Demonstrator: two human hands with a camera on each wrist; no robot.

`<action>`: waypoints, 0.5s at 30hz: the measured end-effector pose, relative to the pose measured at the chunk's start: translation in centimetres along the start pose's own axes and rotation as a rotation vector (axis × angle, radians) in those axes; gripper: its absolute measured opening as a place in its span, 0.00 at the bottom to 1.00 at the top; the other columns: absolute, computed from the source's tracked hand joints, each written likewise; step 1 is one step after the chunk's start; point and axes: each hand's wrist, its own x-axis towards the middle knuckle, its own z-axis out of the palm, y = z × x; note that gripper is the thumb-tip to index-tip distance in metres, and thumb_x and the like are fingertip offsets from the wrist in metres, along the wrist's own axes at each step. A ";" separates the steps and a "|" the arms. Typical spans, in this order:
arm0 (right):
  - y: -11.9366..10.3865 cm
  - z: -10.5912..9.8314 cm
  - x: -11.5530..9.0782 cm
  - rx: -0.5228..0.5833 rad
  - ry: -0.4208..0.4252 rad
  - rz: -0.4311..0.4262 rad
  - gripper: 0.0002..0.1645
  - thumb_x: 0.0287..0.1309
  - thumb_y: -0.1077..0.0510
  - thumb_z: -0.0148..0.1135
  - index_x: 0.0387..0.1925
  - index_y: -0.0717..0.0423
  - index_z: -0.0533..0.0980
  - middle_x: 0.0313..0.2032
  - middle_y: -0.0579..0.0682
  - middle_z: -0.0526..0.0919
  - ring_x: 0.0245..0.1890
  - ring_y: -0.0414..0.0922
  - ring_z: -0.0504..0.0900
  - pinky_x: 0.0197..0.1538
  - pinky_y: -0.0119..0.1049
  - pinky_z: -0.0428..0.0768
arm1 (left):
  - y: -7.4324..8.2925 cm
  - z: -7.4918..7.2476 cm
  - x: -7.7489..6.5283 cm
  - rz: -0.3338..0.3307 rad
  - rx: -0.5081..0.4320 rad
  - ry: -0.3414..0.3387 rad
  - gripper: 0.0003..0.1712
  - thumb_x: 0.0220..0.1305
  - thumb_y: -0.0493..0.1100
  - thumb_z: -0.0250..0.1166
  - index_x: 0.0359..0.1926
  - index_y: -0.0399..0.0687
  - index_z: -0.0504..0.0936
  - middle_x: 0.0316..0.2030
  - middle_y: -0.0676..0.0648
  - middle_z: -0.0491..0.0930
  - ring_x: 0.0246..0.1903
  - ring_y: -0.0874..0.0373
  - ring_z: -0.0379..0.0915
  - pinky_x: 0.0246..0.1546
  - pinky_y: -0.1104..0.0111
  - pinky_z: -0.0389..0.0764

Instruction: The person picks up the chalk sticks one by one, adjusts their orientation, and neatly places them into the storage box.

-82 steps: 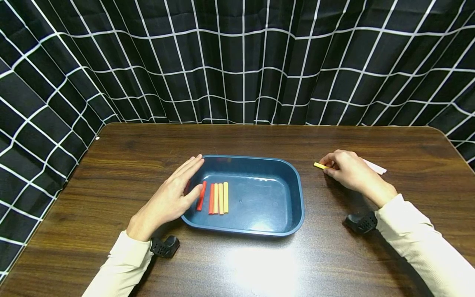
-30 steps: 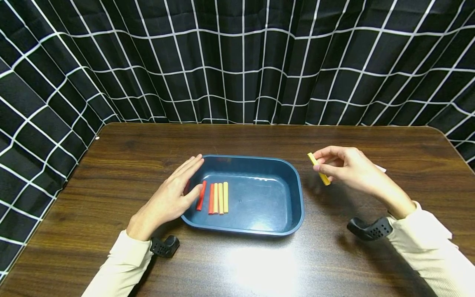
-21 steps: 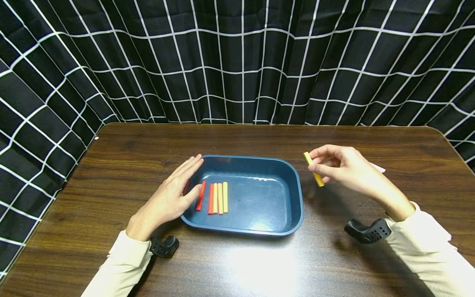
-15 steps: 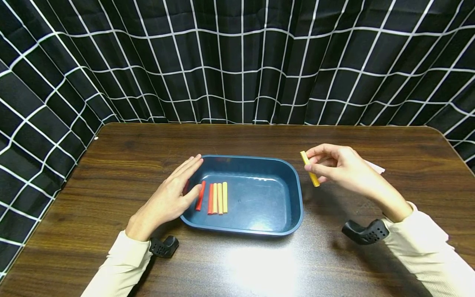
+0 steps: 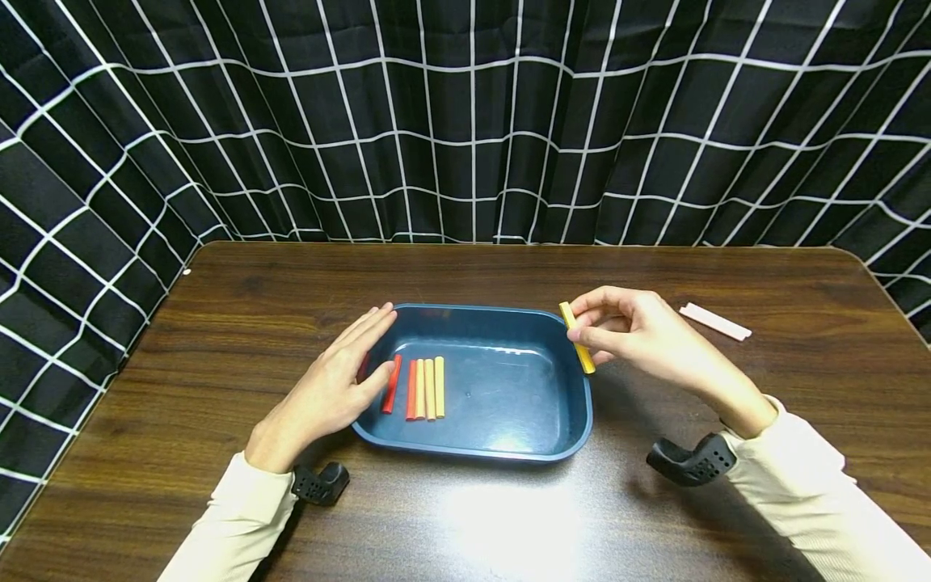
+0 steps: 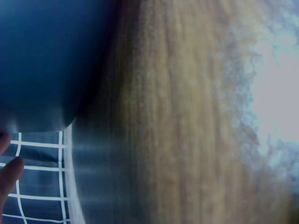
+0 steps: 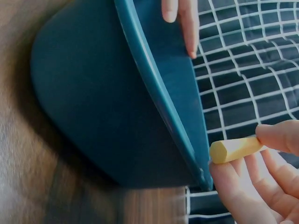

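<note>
A yellow stick of chalk (image 5: pixel 585 358) is pinched between the thumb and fingers of my right hand (image 5: pixel 643 331), tilted over the right rim of a blue plastic tub (image 5: pixel 509 404). In the right wrist view the chalk (image 7: pixel 236 148) shows a flat, faceted end. My left hand (image 5: pixel 327 396) rests against the tub's left side with fingers straight. Inside the tub, near that hand, lie a red chalk (image 5: pixel 391 386), another red one (image 5: pixel 411 390), two pale orange ones and a yellow one (image 5: pixel 440 388), side by side. Something reddish is partly hidden behind the left hand.
Whitish sticks (image 5: pixel 715 321) lie on the wooden table (image 5: pixel 465 271) to the right of the tub. A black curtain (image 5: pixel 473 121) with white grid lines hangs behind and at the left. A tiny white bit (image 5: pixel 187 272) lies by the table's left edge.
My right hand has lifted the yellow chalk off the table, turned it, and carried it left to the tub's right rim. The whitish sticks are now uncovered. The left hand stays put.
</note>
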 end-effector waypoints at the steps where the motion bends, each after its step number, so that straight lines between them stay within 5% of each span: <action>1: -0.1 0.2 0.1 0.011 -0.006 -0.002 0.20 0.63 0.63 0.64 0.54 0.69 0.74 0.42 0.63 0.84 0.32 0.35 0.85 0.35 0.35 0.87 | 0.0 0.0 0.0 -0.003 0.000 -0.002 0.38 0.70 0.45 0.60 0.76 0.49 0.58 0.77 0.49 0.54 0.78 0.50 0.46 0.77 0.50 0.52; 15: -0.7 3.1 1.1 0.111 -0.064 0.002 0.20 0.62 0.65 0.61 0.53 0.71 0.72 0.43 0.68 0.82 0.33 0.40 0.85 0.37 0.38 0.88 | 0.0 0.0 0.0 0.005 0.007 0.000 0.38 0.70 0.45 0.60 0.76 0.47 0.58 0.77 0.48 0.55 0.78 0.50 0.46 0.77 0.49 0.52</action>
